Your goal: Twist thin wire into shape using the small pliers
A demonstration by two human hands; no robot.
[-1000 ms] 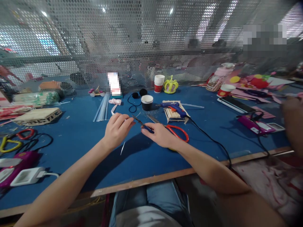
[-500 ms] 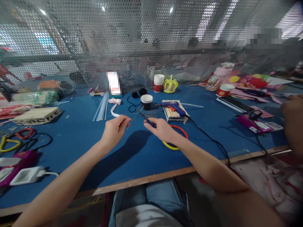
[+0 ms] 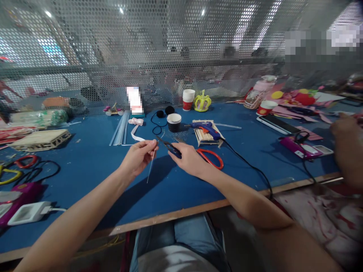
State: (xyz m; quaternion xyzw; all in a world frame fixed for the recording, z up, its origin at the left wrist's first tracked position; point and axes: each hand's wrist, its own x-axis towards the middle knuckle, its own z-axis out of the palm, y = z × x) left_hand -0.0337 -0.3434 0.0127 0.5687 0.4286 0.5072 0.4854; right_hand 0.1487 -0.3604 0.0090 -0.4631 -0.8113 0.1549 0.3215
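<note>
My left hand (image 3: 138,156) pinches a thin pale stick (image 3: 151,166) that hangs down and to the left from its fingertips, above the blue table (image 3: 113,189). My right hand (image 3: 189,160) grips small dark blue-handled scissors (image 3: 169,146), whose blades point left toward the top of the stick. Both hands hover just over the table's middle. Red-handled scissors (image 3: 210,158) lie on the table right behind my right hand.
A blue glue gun (image 3: 208,128) rests on a bundle of wooden sticks (image 3: 205,136), its black cord running to the table's front edge. A black cup (image 3: 174,122), clear glue sticks (image 3: 120,130), a phone (image 3: 277,124) and a purple device (image 3: 296,147) lie around. Another person's hand (image 3: 344,139) is at right.
The stick in my left hand swung from pointing up-right to hanging down-left. My right hand with the small scissors moved slightly left and down; the red scissors are uncovered again.
</note>
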